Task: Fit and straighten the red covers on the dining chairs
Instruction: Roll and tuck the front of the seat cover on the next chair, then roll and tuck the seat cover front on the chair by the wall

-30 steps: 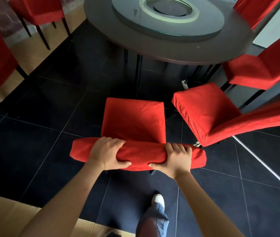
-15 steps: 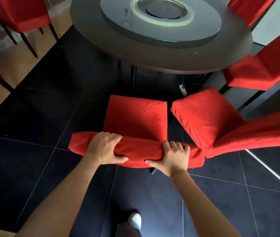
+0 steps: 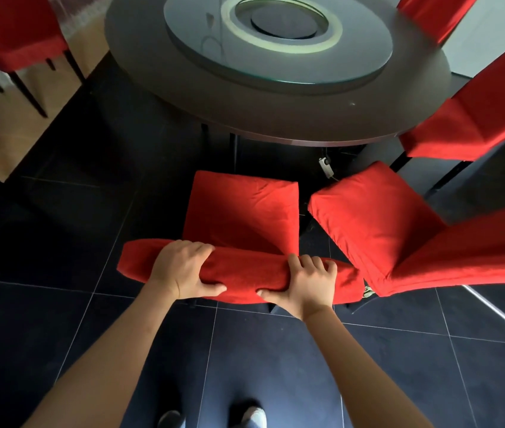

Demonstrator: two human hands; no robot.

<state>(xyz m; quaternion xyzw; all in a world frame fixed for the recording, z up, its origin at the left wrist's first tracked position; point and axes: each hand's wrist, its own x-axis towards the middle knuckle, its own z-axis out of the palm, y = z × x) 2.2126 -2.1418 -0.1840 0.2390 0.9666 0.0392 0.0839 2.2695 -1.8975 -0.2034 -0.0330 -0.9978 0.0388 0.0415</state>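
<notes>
Both of your hands are on the top of the backrest of the chair (image 3: 240,211) in front of you: your left hand (image 3: 183,268) and your right hand (image 3: 308,281) each have fingers curled over the padded top edge with the thumb clamped underneath, so the red cover (image 3: 245,274) is gripped at two spots along that edge. This chair stands on the dark tiles, its seat pointing at the round table (image 3: 275,118), with a neighbouring covered chair (image 3: 377,223) just beside it on your right, their backrest corners close or touching. You seem to be at the straightening stage, since the seat fabric shows a few diagonal creases while the top looks seated. Next, you'd likely tug the cover evenly downward and smooth those creases, keeping both sides level.
</notes>
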